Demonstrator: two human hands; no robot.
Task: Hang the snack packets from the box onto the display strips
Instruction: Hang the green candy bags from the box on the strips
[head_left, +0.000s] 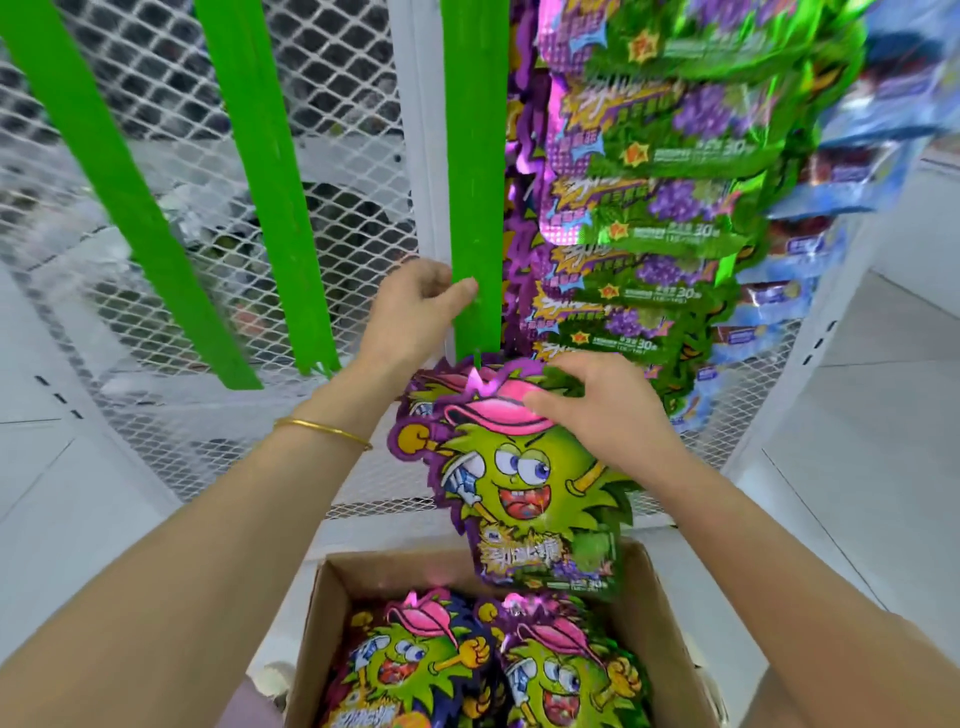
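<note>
- Status: right hand (608, 415) grips the top of one snack packet (519, 493), thumb on the pink cap print and fingers (566, 371) curled over the upper edge.
- Left hand (415, 312) pinches the lower end of the green strip (475, 156), thumb on its face and the other fingers wrapped behind its left edge.
- Key relation: the packet's top edge sits just below the strip's bottom tip, directly under our left fingers and just left of our right fingers. We can't tell whether they touch.
- Axes: the strip runs vertical. The packet hangs with its long axis near vertical, bottom end swung slightly right over the box (332, 597).
- Right hand is the carrier and the nearer one to the hang point. Left hand only steadies the strip.
- We judge the next move as a short lift up and left to get the packet's top onto a hook. We can't make out the hang hole or the hooks.
- Risk: the strip twists if the left pinch slackens.
- More packets (415, 660) lie flat in the box, below both hands.
- Hung packets (649, 218) fill the column right of our fingers. Two bare strips (270, 208) hang to the left.
</note>
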